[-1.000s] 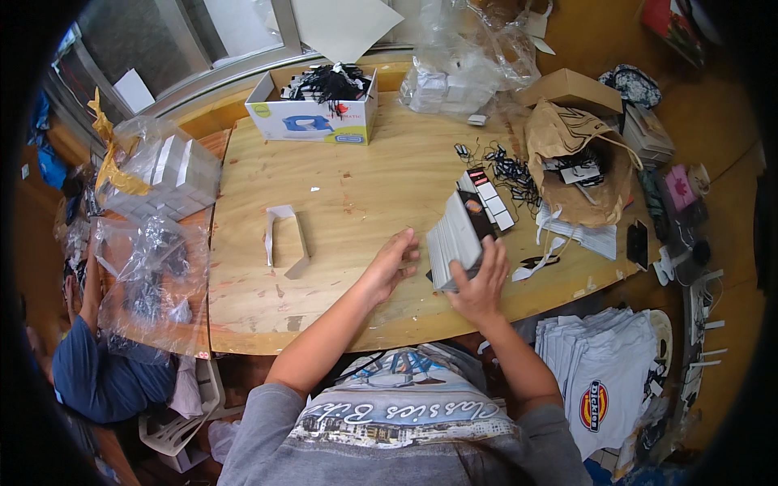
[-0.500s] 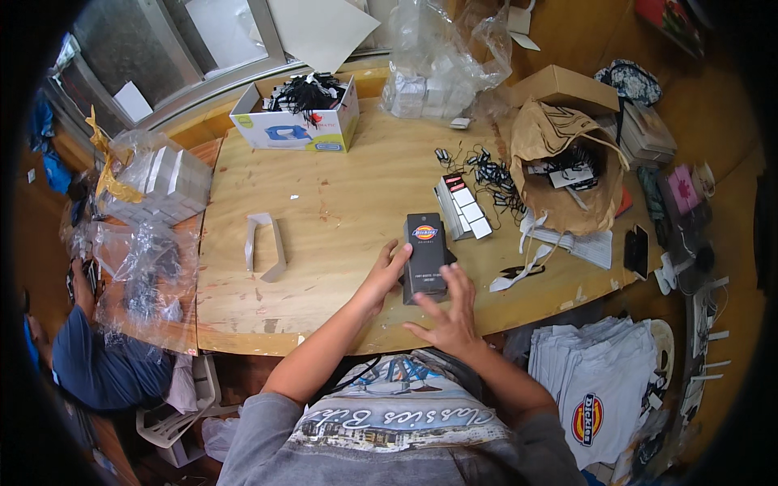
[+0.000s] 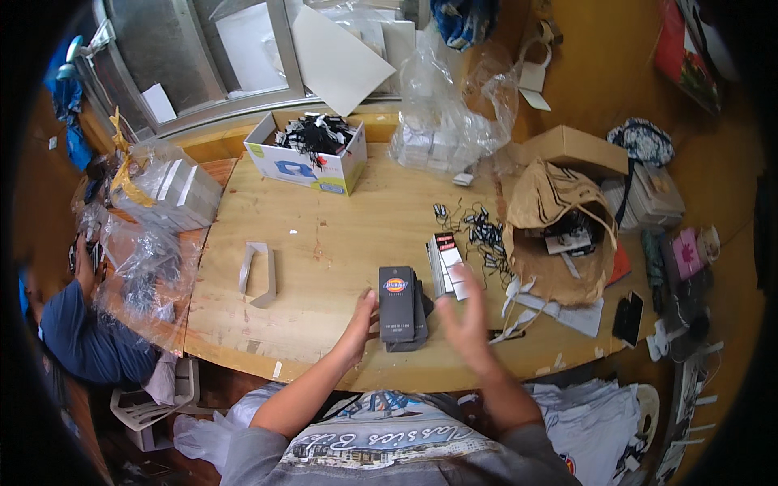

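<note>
A small pile of black hang tags [image 3: 397, 306] with a coloured oval logo lies near the table's front edge, its lower tags skewed to the right. My left hand [image 3: 356, 330] rests along the pile's left side, fingers stretched out and not wrapped round it; whether they touch it I cannot tell. To the right of the pile, my right hand [image 3: 465, 317] is blurred by motion, thumb and fingers apart, with nothing seen in it. Just beyond it stands a stack of white labels [image 3: 448, 263] with red and black tops, partly covered by the fingers.
Black strings with small tags [image 3: 485, 239] lie beside an open brown paper bag [image 3: 531, 267]. A bent white card strip [image 3: 270, 279] sits at left. At the back is a white box [image 3: 348, 174] of black strings. Another person's arm [image 3: 83, 279] shows at far left.
My view has tilted up. The black tags now lie as a skewed pile; my left hand has loosened from them, and my right hand has moved away to the right.
</note>
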### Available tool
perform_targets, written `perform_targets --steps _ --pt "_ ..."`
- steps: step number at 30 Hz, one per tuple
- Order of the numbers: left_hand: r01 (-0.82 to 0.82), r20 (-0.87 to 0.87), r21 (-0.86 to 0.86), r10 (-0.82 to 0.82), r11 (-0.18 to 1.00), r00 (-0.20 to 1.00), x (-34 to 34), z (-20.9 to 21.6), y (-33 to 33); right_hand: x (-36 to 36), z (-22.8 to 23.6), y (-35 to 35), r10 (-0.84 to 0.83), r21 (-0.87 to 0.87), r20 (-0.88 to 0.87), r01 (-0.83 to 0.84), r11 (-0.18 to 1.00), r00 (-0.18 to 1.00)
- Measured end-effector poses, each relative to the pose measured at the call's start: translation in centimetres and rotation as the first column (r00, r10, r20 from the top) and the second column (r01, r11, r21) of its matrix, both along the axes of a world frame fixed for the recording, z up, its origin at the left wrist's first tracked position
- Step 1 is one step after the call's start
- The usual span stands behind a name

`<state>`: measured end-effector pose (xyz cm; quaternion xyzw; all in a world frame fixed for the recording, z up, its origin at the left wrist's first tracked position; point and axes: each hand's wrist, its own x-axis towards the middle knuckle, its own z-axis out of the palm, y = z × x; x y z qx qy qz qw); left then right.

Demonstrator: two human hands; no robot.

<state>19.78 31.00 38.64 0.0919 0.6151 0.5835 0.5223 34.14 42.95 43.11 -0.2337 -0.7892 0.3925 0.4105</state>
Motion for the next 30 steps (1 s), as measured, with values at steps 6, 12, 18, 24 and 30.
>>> perform_targets --steps 6,12,18,24,30 --pt "-0.227 -0.924 0.028 0.112 0.974 0.365 -3.6 -2.7 -2.0 -7.6 14.5 17.3 -0.15 0.318 -0.359 0.272 0.908 0.921" --pt "-0.344 -0.962 -0.261 -0.273 0.902 0.015 -5.0 -5.0 -2.4 -20.9 11.7 32.2 -0.185 0.478 0.621 -0.181 0.859 0.761" --pt "-0.337 -0.955 -0.281 -0.298 0.899 0.002 -5.3 -4.7 -1.9 -28.8 6.2 36.5 0.432 -0.121 0.791 -0.58 0.806 0.435" --pt "-0.368 -0.949 -0.3 -0.315 0.88 0.02 -5.2 -4.3 -2.3 -29.3 7.4 32.7 0.182 0.145 0.869 -0.588 0.795 0.461" --pt "-0.337 -0.951 -0.303 -0.304 0.891 0.05 -5.6 -4.1 -1.8 -28.8 5.5 36.5 -0.175 0.416 0.69 -0.187 0.89 0.702"
